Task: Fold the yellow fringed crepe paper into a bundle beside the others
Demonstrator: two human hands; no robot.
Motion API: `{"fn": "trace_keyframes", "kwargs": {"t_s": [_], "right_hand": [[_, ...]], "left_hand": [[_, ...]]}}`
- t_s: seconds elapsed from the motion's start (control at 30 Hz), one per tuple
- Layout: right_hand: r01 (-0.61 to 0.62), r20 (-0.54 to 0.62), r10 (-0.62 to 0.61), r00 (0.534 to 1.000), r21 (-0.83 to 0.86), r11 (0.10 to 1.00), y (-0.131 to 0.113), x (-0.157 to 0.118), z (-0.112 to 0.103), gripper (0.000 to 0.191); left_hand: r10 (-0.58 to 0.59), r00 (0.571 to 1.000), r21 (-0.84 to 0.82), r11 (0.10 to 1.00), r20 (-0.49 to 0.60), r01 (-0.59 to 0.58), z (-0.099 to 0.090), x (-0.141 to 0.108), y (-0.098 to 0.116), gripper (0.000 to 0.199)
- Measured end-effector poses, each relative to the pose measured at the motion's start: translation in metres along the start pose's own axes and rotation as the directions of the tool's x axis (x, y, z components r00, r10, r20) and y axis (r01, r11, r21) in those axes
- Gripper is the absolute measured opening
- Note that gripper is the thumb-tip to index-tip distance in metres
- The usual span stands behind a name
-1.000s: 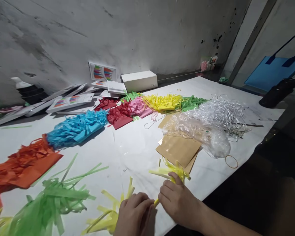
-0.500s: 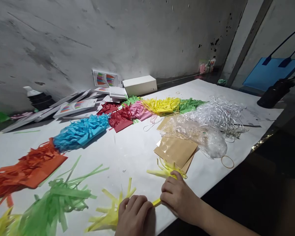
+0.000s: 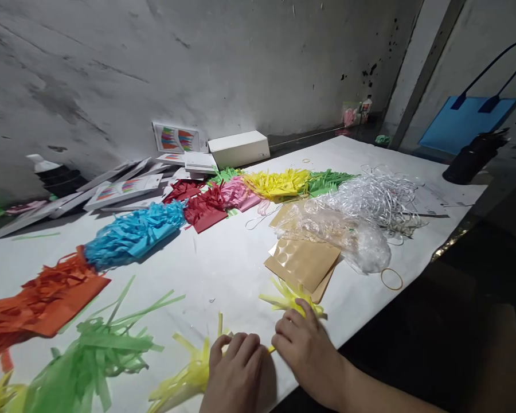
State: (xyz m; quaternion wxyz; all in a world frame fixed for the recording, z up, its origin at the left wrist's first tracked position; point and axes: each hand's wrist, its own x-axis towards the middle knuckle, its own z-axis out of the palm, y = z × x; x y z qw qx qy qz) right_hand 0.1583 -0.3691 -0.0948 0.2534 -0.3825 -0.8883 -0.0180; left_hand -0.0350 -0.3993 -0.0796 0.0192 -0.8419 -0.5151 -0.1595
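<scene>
Left hand [image 3: 236,373] and right hand [image 3: 307,350] low at the near edge of the table [image 3: 223,258], side by side, both pressed down on one yellow fringed paper [image 3: 198,373]. Fingers [image 3: 241,347] of the left curled together over the middle of it; fingers of the right closed on the twisted part, with yellow strips [image 3: 290,298] fanning out just beyond the knuckles. Other end of the paper spread toward the left, near the table edge.

Just behind the right hand, touching the yellow strips: a stack of brown sheets [image 3: 303,264]. Beyond that, a crumpled clear bag [image 3: 352,238] and a heap of white cords [image 3: 380,198]. One rubber band [image 3: 391,279] alone near the right edge. To the left of the hands, a green fringe pile [image 3: 90,355], close by. Farther back, in a row: orange pile [image 3: 38,292], blue pile [image 3: 133,232], red pile [image 3: 202,206], pink, yellow and green. White box [image 3: 239,148] and printed cards [image 3: 124,189] against the wall.

Bare table between the hands and the blue pile, open in the middle. Right edge of the table dropping into dark.
</scene>
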Motion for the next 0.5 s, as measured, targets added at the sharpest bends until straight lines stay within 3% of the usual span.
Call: {"fn": "trace_keyframes", "kwargs": {"t_s": [0.1,0.17,0.27,0.37,0.43,0.5], "right_hand": [[0.133,0.067,-0.137,0.988,0.059,0.989,0.003,-0.003,-0.002,0.011],[0.14,0.082,-0.144,0.986,0.053,0.989,0.003,-0.003,0.0,0.008],[0.112,0.019,-0.112,0.994,-0.003,0.994,0.003,-0.001,0.003,0.015],[0.169,-0.071,-0.169,0.983,-0.009,0.986,0.003,0.002,-0.004,0.023],[0.239,-0.161,-0.23,0.96,0.039,0.97,0.002,0.003,-0.019,0.025],[0.295,-0.261,-0.261,0.929,0.101,0.95,0.0,0.002,-0.037,0.024]], "left_hand": [[0.049,0.997,0.002,0.999,-0.068,-0.049,0.005,0.0,0.001,0.023],[0.038,0.993,-0.015,0.999,-0.114,-0.04,0.01,0.004,0.002,0.027],[0.012,0.994,-0.069,0.997,-0.108,-0.02,0.01,0.008,-0.001,0.028],[-0.018,0.999,-0.204,0.979,-0.035,0.01,-0.001,0.004,-0.005,0.023],[-0.107,0.99,-0.484,0.864,0.095,0.14,-0.011,-0.004,-0.003,0.019],[-0.189,0.933,-0.752,0.553,0.307,0.36,-0.02,-0.012,0.004,0.021]]}}
